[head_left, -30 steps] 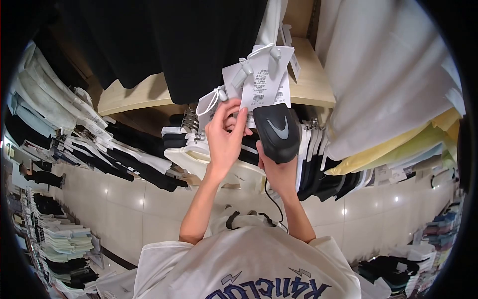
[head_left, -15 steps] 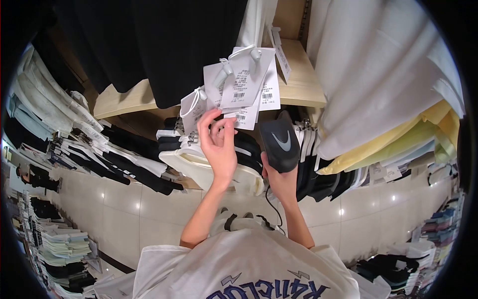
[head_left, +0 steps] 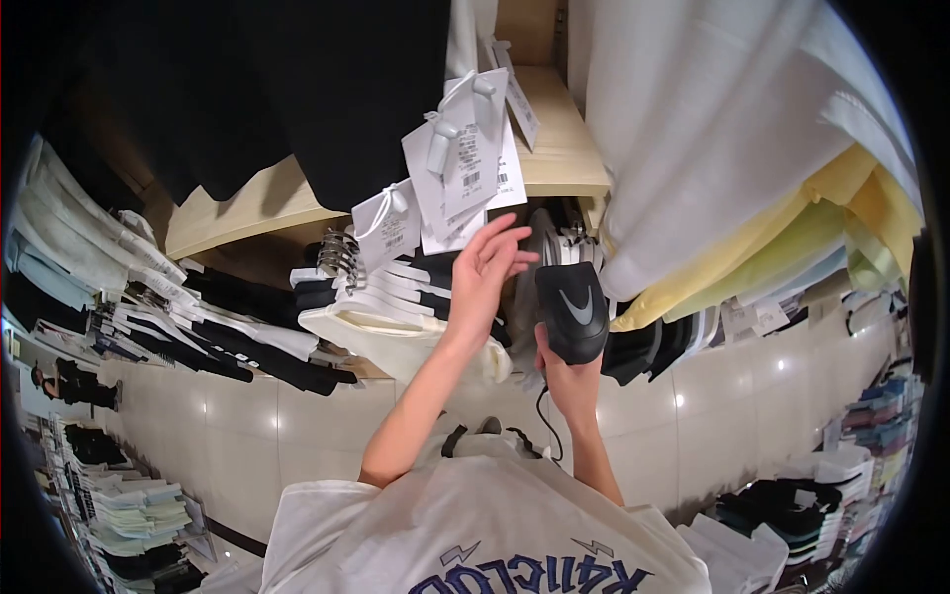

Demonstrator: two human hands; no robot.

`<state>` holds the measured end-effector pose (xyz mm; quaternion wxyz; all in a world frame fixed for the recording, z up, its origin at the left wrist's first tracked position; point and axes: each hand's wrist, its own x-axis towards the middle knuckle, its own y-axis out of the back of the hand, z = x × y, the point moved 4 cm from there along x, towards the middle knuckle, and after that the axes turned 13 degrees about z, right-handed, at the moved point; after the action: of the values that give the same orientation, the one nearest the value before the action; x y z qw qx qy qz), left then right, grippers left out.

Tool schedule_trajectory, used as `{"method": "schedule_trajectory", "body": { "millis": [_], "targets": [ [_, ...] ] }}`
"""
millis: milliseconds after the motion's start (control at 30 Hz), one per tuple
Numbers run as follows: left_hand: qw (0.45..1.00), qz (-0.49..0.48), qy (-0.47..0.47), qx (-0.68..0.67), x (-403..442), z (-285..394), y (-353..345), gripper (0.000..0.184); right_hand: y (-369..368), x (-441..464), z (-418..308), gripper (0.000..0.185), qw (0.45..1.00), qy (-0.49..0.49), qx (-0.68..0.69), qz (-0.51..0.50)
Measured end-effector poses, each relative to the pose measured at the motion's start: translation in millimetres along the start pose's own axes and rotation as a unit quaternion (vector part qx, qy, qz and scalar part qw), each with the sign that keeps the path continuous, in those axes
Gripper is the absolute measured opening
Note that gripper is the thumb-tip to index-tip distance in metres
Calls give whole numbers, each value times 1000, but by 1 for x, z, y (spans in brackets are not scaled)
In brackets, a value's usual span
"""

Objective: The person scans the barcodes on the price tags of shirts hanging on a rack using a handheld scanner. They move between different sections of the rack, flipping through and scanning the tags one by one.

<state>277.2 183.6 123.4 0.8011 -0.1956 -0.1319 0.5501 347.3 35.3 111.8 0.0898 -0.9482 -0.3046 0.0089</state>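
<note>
My left hand has its fingers spread, just below and right of several white price tags, and nothing shows in it. The tags hang on white strings with grey security pins, in front of black garments. Printed text and barcodes show on them. A smaller tag dangles to their left. My right hand is wrapped round a black handheld scanner with a grey curved mark on top. A black cable runs down from it.
A wooden shelf is behind the tags. White and yellow garments hang at the right. Below the shelf are cream and black clothes on hangers. Folded clothes lie at the lower left. A person in black is far left.
My left hand has come away from the tags and moved right, its fingers spreading. My right hand and the scanner have dropped lower and slightly right. The tags have shifted left in view.
</note>
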Motion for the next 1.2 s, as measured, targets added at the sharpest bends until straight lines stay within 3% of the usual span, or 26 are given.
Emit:
{"method": "schedule_trajectory", "body": {
  "millis": [133, 233, 367, 500, 733, 833, 967, 1200],
  "targets": [
    [991, 42, 78, -101, 22, -5, 2, 42, 4, -3, 8, 11, 1000, 13, -9, -16],
    [974, 57, 91, -201, 24, -6, -2, 38, 3, -4, 12, 15, 999, 22, -11, -35],
    [965, 85, 70, -239, 24, -2, 2, 27, -3, -8, 11, 11, 999, 4, -20, -47],
    [960, 126, 82, -235, 26, -6, 14, 25, -7, -10, 12, 9, 998, 7, -25, -55],
    [965, 83, 88, -234, 19, -3, 18, 25, -15, -12, 10, 9, 998, 13, -33, -57],
    [989, 61, 60, -125, 13, 6, 14, 22, -16, -12, 9, 9, 998, 15, -35, -55],
    [991, 50, 36, -123, 12, 12, 11, 22, -18, -13, 10, 10, 998, 15, -29, -58],
    [994, 52, 44, -90, 17, 20, 12, 46, -16, -12, 10, 12, 998, 27, -16, -60]
  ]
}}
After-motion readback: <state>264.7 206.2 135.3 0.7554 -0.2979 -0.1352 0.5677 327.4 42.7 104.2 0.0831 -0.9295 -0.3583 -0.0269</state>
